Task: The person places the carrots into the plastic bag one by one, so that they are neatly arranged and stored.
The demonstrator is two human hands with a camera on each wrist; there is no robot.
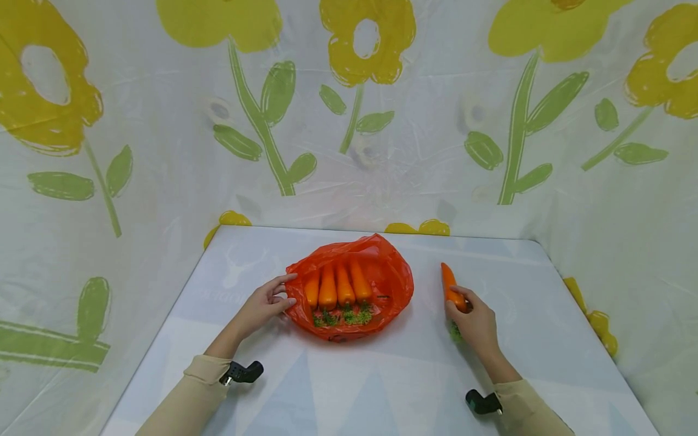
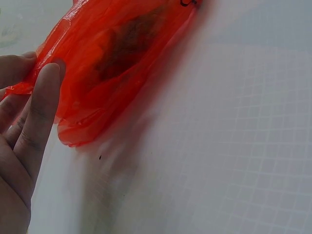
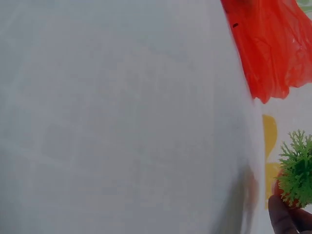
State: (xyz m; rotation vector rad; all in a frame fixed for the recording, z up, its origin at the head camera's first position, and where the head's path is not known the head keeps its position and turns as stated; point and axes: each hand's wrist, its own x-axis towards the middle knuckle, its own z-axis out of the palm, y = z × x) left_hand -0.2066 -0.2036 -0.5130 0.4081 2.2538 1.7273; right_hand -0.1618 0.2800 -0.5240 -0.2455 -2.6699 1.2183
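A red plastic bag lies spread open on the table, with several orange carrots side by side in it, their green tops toward the near edge. My left hand pinches the bag's left rim between thumb and fingers; the left wrist view shows the bag's thin film held there. Right of the bag, my right hand grips another carrot by its thick end, tip pointing away. In the right wrist view its leafy green top shows beside the fingers.
The white table has pale blue triangle prints and a far edge close behind the bag. A white curtain with yellow flowers and green leaves hangs around the back and sides.
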